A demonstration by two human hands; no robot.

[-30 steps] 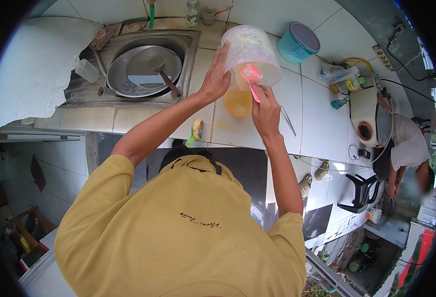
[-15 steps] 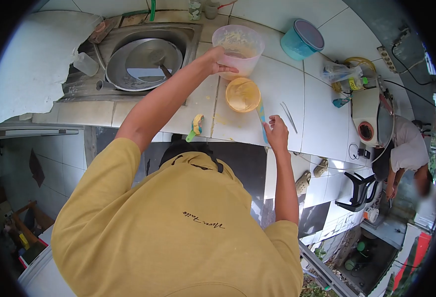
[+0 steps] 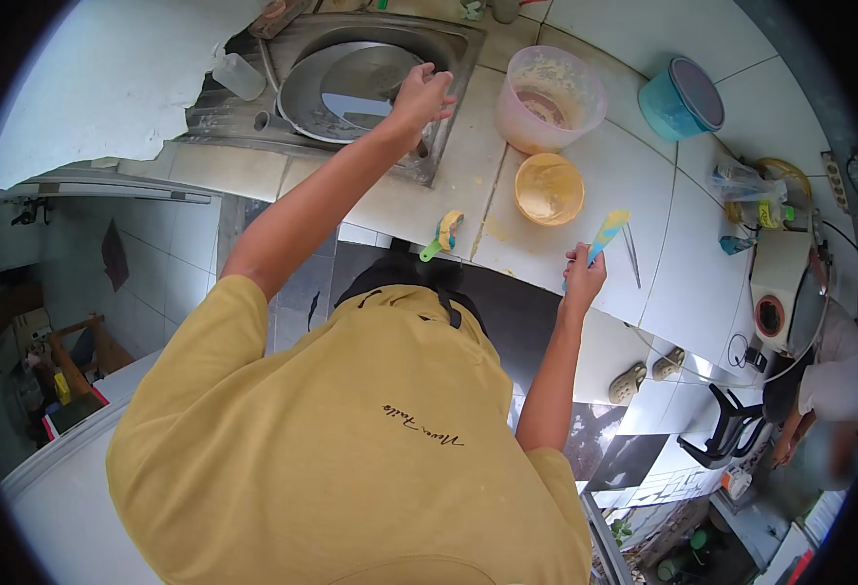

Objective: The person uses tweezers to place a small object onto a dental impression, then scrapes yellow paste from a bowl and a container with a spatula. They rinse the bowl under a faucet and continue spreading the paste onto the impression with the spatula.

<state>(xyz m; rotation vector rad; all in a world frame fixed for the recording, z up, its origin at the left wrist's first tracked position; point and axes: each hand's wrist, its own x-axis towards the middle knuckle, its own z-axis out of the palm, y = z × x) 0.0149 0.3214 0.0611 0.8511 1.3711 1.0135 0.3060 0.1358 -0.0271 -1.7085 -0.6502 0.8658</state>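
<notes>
Clasping the spatula (image 3: 608,232) right of the bowl (image 3: 552,169), my right grip (image 3: 585,277) points its yellow tip outward, perhaps sparing the desk (image 3: 624,166); my left grip (image 3: 424,100), loosely spread, hovers left of the bowl.

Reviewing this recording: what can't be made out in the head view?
All in the head view:
Ladle: part of its handle, behind the left hand.
Blue spatula: part of its grip, covered by the right hand.
Container at the back: cut off by the top edge.
Other person, far right: head blurred.
</notes>
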